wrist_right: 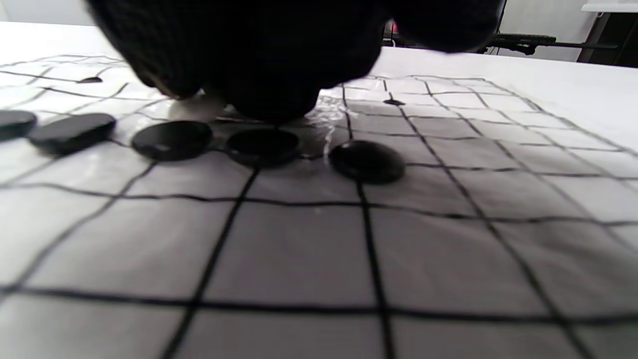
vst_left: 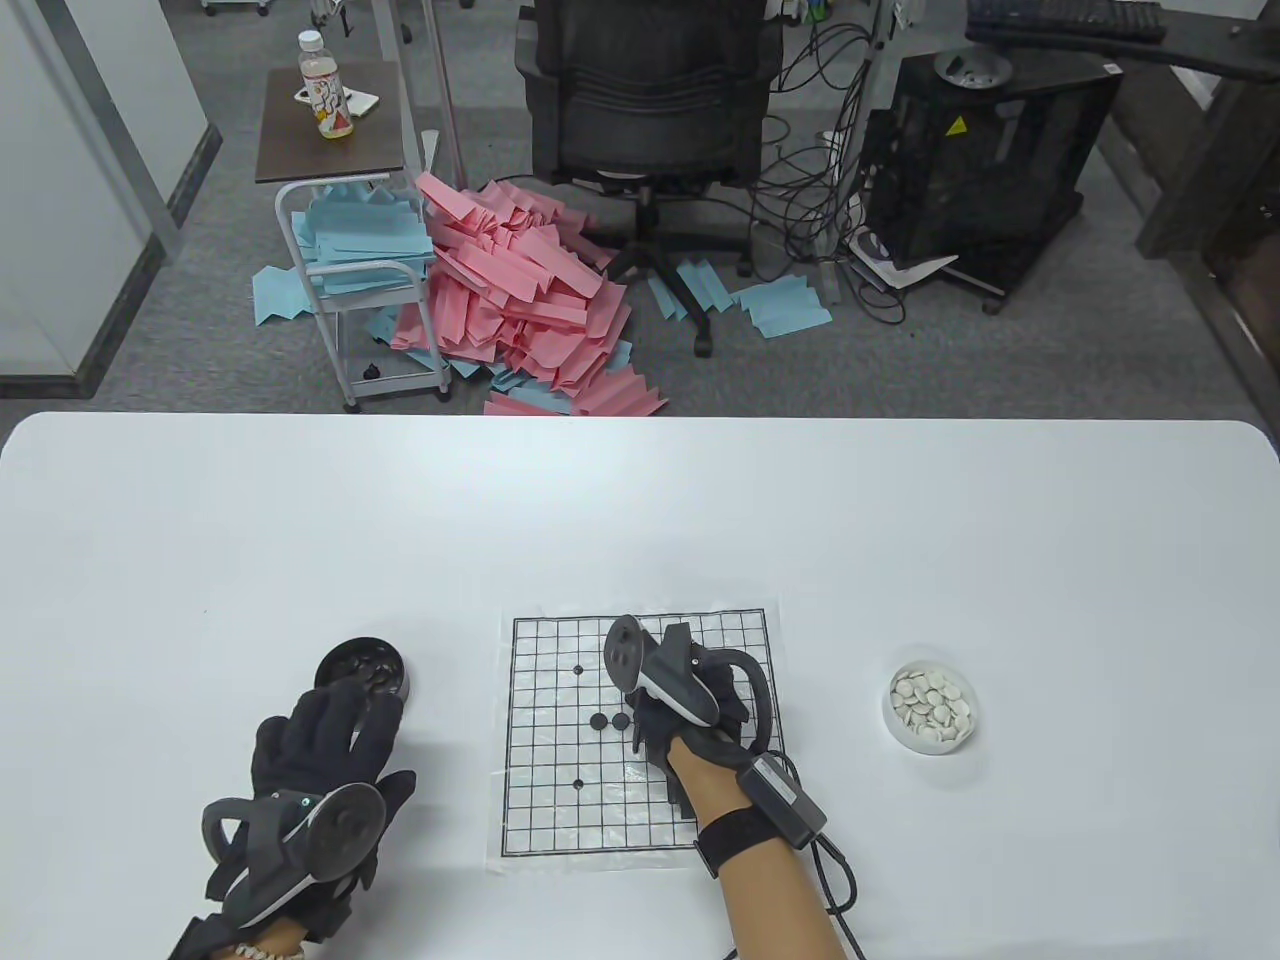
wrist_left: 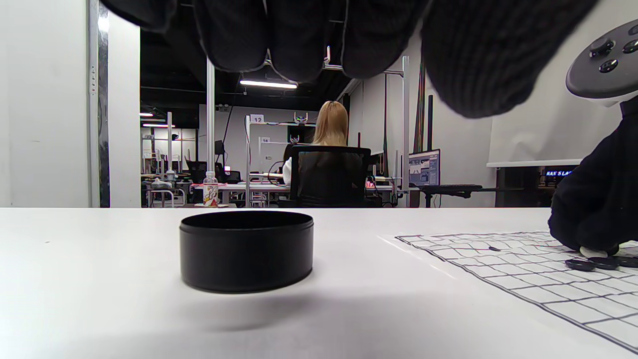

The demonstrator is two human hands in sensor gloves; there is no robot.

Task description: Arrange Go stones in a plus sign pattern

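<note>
A paper Go board (vst_left: 560,800) lies at the table's front centre. A row of several black stones (wrist_right: 172,139) runs across its middle; two of them show in the table view (vst_left: 598,720). My right hand (vst_left: 642,728) is low over the board, and its fingertips (wrist_right: 269,94) pinch a white stone (wrist_right: 195,107) down on the board just behind the row. My left hand (vst_left: 335,715) rests open and empty on the table, its fingers (wrist_left: 299,40) just short of the black bowl (vst_left: 362,672) of black stones.
A white bowl (vst_left: 932,705) of white stones stands right of the board. The black bowl (wrist_left: 246,249) stands left of the board (wrist_left: 523,264). The table's far edge runs behind; beyond it are an office chair, paper piles and a cart.
</note>
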